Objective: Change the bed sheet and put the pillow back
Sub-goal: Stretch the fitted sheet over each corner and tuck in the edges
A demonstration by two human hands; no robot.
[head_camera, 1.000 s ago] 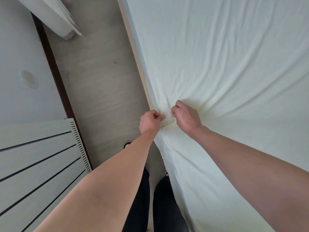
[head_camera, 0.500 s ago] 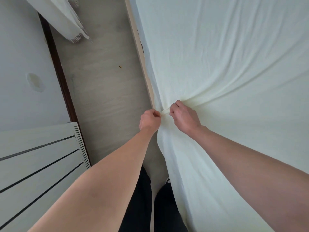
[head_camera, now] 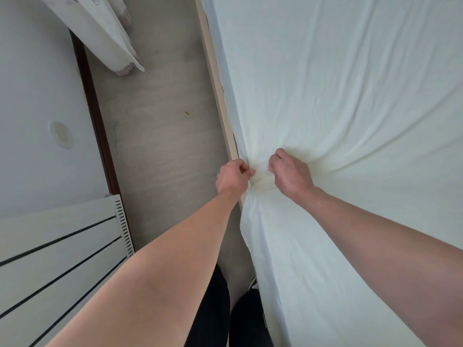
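Sheet [head_camera: 338,96] spread over bed, bunched at left edge, creases fanning out. Left hand [head_camera: 233,177] and right hand [head_camera: 290,175] close together, each pinching that bunch. Bed frame [head_camera: 215,78] just beside; floor [head_camera: 160,121], radiator [head_camera: 62,246] further left.

floor [head_camera: 160,146]: pale grey wood-look planks, running along the bed side | wall [head_camera: 37,96]: white, showing a round stain | skirting [head_camera: 95,126]: dark brown | radiator [head_camera: 60,249]: white panel, sitting low left | fringed cloth [head_camera: 110,38]: hanging top left | light: soft, even
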